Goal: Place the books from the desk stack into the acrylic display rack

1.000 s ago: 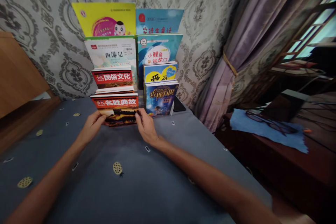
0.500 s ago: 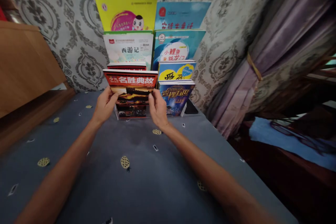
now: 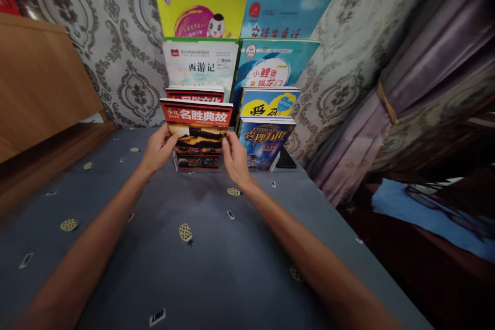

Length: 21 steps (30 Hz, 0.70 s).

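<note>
Between my hands is a book with a red-and-black cover (image 3: 197,116) and white Chinese lettering, facing me at the front of the left stack. My left hand (image 3: 159,148) grips its left edge, thumb on the cover. My right hand (image 3: 235,155) pinches the right edge in the same way. Just behind it stands another red book (image 3: 195,96), mostly covered. Farther back rise a white-and-green book (image 3: 201,62) and a tall yellow book (image 3: 201,7). Below the held book, the lower part of another dark-covered book (image 3: 199,161) shows.
Right of the held book stand a dark blue book (image 3: 268,139), a yellow-and-blue book (image 3: 268,103) and two taller blue books. A black flat object (image 3: 286,159) lies beside them. Patterned wallpaper is behind; a tied purple curtain (image 3: 356,139) hangs right, a wooden panel (image 3: 42,67) left.
The held book sits slightly lower against its stack, so more of the red book behind shows. The whole view has shifted a little; both hands keep their grip.
</note>
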Available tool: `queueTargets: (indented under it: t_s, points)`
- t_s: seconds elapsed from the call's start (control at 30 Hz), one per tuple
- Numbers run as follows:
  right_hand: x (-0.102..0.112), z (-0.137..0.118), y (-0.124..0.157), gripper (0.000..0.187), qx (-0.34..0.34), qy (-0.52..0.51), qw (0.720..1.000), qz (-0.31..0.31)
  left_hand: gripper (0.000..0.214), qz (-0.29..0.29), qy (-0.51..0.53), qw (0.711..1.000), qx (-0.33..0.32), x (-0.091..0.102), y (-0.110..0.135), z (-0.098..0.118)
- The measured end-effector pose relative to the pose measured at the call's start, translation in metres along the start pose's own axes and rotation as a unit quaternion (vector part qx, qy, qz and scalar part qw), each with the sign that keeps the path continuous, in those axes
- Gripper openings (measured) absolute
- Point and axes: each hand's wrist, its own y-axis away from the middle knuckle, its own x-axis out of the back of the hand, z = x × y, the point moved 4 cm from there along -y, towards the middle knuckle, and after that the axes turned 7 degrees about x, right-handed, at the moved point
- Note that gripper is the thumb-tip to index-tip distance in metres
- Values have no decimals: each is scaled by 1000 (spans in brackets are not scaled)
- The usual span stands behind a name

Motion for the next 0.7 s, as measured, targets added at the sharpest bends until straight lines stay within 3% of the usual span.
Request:
queueTargets:
  t_s: [0.23,0.37,0.47,0.6,0.7]
  points:
    - [-4,8,4,23,-15,-39,999,-19,28,-2,-63,998,2,2,1,-10]
    - [-3,7,3,19,11,30,999,-10,20,46,-239,970,-25,7,3,0]
    - [-2,8,2,18,29,90,995,-11,17,49,-330,943,-3,8,4,8]
    - [-2,13,2,19,25,146,989,-21,22,57,-357,932,34,8,7,13]
    - [-3,18,3,18,17,172,984,-36,18,48,-365,930,21,7,7,9]
